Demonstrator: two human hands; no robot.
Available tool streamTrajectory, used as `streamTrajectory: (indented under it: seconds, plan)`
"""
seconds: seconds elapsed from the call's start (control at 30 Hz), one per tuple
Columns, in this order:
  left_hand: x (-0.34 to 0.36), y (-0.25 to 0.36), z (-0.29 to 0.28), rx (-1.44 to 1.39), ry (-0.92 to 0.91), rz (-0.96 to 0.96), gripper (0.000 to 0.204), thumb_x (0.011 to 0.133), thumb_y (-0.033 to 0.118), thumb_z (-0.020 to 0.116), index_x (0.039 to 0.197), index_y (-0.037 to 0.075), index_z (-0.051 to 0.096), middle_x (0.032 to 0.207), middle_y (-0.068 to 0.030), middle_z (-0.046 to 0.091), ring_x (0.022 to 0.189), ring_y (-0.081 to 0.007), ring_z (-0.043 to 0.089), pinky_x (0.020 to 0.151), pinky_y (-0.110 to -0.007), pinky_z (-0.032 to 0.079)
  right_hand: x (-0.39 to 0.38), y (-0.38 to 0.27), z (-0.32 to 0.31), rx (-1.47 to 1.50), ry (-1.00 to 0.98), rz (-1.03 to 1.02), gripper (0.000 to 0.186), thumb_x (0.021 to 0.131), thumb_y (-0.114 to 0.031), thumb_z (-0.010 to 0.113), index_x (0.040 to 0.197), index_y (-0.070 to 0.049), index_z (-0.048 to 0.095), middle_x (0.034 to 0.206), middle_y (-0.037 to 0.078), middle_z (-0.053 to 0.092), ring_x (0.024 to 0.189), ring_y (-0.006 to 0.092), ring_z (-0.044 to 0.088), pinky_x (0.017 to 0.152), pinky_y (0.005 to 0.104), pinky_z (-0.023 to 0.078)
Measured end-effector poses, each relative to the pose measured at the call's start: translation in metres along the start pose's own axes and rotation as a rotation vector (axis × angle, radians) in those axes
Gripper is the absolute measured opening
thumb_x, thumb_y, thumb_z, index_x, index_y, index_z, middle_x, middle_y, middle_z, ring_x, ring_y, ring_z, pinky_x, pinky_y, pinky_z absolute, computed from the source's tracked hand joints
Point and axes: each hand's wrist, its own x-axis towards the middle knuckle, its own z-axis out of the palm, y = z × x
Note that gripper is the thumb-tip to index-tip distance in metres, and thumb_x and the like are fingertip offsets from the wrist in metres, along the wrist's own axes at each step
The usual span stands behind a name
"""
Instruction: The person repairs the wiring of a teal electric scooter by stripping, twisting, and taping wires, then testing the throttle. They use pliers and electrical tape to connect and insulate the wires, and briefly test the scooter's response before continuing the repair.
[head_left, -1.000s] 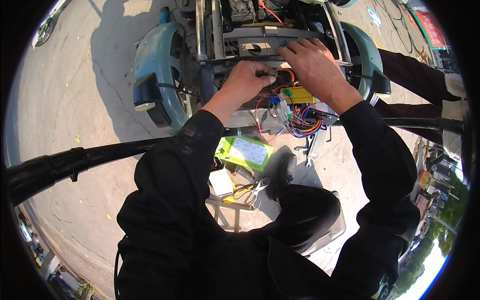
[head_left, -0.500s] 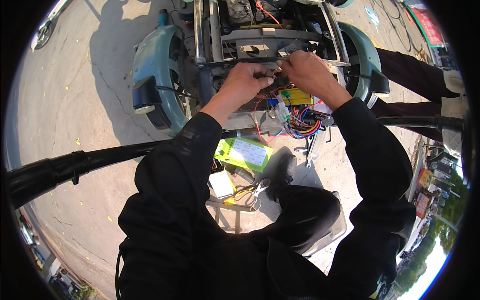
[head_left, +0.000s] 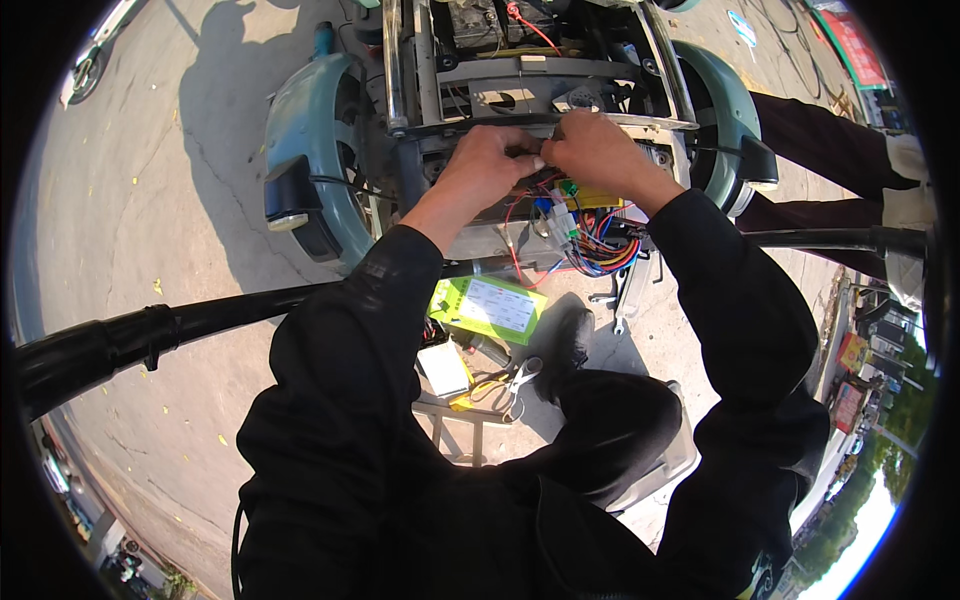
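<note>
My left hand (head_left: 490, 162) is closed in a pinch over the open rear frame (head_left: 540, 68) of a teal vehicle. Its fingertips meet those of my right hand (head_left: 597, 150), which is also pinched. Between them is a thin wire, mostly hidden by the fingers. Just below the hands hangs a bundle of coloured wires (head_left: 612, 258) with white connectors (head_left: 563, 222). A yellow part (head_left: 600, 198) lies beside the bundle, partly under my right wrist. One loose red wire (head_left: 512, 235) loops down to the left of the connectors.
Teal fenders (head_left: 318, 150) with lamps flank the frame. Below lie a green box (head_left: 490, 307), scissors (head_left: 522, 375), a white pad (head_left: 443, 369) and a wrench (head_left: 623, 305). A black bar (head_left: 180, 325) crosses at left. Another person's legs (head_left: 830, 150) stand at right.
My right hand has shifted slightly left and down, and its fingertips now meet my left hand's. The small gap between the hands has closed. My left hand has barely moved.
</note>
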Motion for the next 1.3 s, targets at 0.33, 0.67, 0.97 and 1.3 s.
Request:
streamTrajectory:
  seconds: [0.33, 0.67, 0.97, 1.3]
  plan:
    - [0.002, -0.005, -0.001, 0.017, 0.018, 0.037, 0.022, 0.088, 0.011, 0.075, 0.105, -0.003, 0.074, 0.091, -0.0142, 0.075, 0.078, -0.0191, 0.071, 0.072, -0.035, 0.057, -0.017, 0.011, 0.005, -0.44, 0.345, -0.426, 0.014, 0.08, -0.015, 0.065, 0.093, -0.01, 0.068, 0.088, 0.004, 0.064, 0.095, 0.0215, 0.063, 0.092, 0.0356, 0.049]
    - [-0.003, 0.004, -0.003, -0.042, -0.028, -0.073, 0.02, 0.094, 0.014, 0.071, 0.106, -0.001, 0.072, 0.09, -0.0052, 0.071, 0.076, -0.0114, 0.067, 0.065, -0.027, 0.056, 0.0, 0.01, 0.001, 0.312, 0.083, 0.123, 0.024, 0.086, -0.023, 0.066, 0.096, -0.002, 0.071, 0.082, 0.016, 0.066, 0.086, 0.0352, 0.069, 0.079, 0.0448, 0.054]
    - [0.001, -0.003, -0.002, -0.091, -0.005, -0.066, 0.02, 0.089, 0.008, 0.073, 0.105, -0.005, 0.073, 0.09, -0.0124, 0.074, 0.081, -0.0166, 0.071, 0.068, -0.034, 0.059, -0.014, 0.008, 0.009, -0.41, 0.53, -0.446, 0.01, 0.079, -0.017, 0.065, 0.07, -0.013, 0.064, 0.08, 0.002, 0.064, 0.089, 0.021, 0.064, 0.084, 0.0335, 0.05]
    - [-0.001, 0.003, -0.003, -0.044, 0.005, -0.081, 0.018, 0.09, 0.008, 0.073, 0.104, -0.004, 0.074, 0.09, -0.0105, 0.074, 0.079, -0.0153, 0.07, 0.069, -0.032, 0.059, 0.007, 0.009, 0.006, 0.281, 0.179, 0.254, 0.032, 0.091, -0.03, 0.064, 0.088, 0.001, 0.071, 0.092, 0.021, 0.066, 0.09, 0.0425, 0.067, 0.076, 0.0523, 0.053]
